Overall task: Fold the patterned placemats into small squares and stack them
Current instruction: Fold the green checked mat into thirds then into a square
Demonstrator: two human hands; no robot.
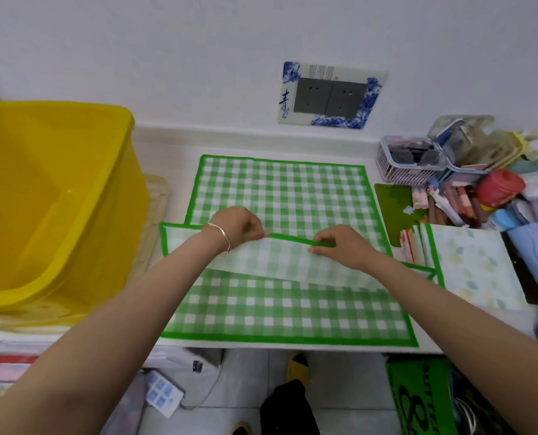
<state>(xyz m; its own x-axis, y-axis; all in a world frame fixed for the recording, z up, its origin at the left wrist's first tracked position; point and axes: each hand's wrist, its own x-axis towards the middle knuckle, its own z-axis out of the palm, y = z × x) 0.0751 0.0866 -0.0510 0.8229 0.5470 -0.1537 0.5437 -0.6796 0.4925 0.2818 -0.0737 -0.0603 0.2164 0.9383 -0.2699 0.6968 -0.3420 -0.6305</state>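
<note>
Two green checked placemats (286, 196), two hands (236, 226) pinching one edge

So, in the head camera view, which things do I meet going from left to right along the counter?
Yellow plastic tub → green checked placemat held by both hands → folded leaf-patterned placemat → blue fabric case.

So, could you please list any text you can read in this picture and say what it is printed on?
"青": large brush character on the outlet cover plate; its smaller writing is too small to read.
"BUTTE...": cut-off white lettering on the green box on the floor.
Power strip labels: blurred.
</note>
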